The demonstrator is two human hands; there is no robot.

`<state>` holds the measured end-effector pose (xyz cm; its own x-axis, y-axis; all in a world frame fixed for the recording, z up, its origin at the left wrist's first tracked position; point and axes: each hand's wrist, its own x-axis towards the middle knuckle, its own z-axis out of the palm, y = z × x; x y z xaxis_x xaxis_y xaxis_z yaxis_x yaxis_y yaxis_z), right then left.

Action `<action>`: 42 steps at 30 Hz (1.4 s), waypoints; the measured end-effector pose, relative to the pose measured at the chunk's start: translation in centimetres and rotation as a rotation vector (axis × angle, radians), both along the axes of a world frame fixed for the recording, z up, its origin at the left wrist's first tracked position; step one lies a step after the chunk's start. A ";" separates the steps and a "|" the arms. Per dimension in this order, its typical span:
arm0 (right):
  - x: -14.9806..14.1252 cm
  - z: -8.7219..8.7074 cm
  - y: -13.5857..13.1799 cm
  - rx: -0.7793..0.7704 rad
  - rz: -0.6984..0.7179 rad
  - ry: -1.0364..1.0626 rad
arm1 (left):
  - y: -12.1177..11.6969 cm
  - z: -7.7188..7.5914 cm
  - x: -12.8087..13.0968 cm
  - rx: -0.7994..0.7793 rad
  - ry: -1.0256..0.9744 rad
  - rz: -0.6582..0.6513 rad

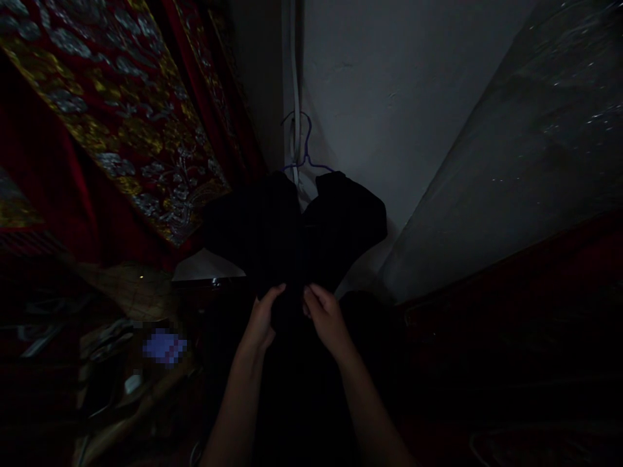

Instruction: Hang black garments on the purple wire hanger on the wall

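A black short-sleeved garment (335, 220) hangs on a thin purple hanger (307, 155) against the wall. Its front parts in a V at the neck. My left hand (265, 318) grips the garment's front on the left, thumb on top and the other fingers hidden behind the cloth. On the right, my right hand (324, 311) pinches the dark fabric with curled fingers, close to the middle of the front. The scene is very dark, so the garment's lower edge and any fastening cannot be made out.
Red cloth with gold and silver embroidery (146, 130) hangs at the left. A pale cable or strap (294, 58) runs down the wall (389, 84) to the hanger. Clear plastic sheeting (545, 143) covers the right. At lower left lie cluttered items, including a blurred blue-purple one (164, 346).
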<state>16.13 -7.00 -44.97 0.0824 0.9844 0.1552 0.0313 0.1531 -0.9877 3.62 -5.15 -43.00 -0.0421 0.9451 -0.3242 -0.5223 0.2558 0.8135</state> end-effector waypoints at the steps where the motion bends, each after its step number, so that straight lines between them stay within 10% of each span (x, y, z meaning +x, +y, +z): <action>1: 0.4 0.2 -0.1 0.010 0.014 -0.016 | 0.0 -0.1 0.0 0.002 0.007 -0.017; 4: 1.1 0.4 -0.3 -0.006 0.014 0.008 | 0.1 -0.8 0.2 0.036 0.069 0.026; 10: 1.2 -0.4 -0.2 -0.054 -0.063 0.099 | -0.6 -4.0 2.1 0.460 0.632 0.605; 16: 1.6 -0.9 0.2 -0.140 0.087 0.052 | -1.8 -5.9 4.8 0.584 0.485 0.219; 26: 2.8 2.8 2.0 -0.185 0.242 0.022 | -1.2 -4.4 4.1 0.567 0.400 0.049; 35: 5.1 13.7 10.0 0.098 -0.041 0.317 | 0.9 -7.4 4.7 0.674 0.719 -0.174; 38: 4.9 14.4 9.6 0.168 -0.015 0.316 | 2.4 -5.1 4.0 0.780 0.890 -0.338; 42: 4.9 13.4 7.9 0.177 -0.013 0.182 | 4.6 2.4 3.0 1.015 0.982 -0.290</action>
<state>20.99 0.87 -31.53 0.1369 0.9420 0.3064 -0.1416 0.3247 -0.9351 6.58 -0.58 -40.63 0.3805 0.7598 0.5273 0.3140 -0.6424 0.6991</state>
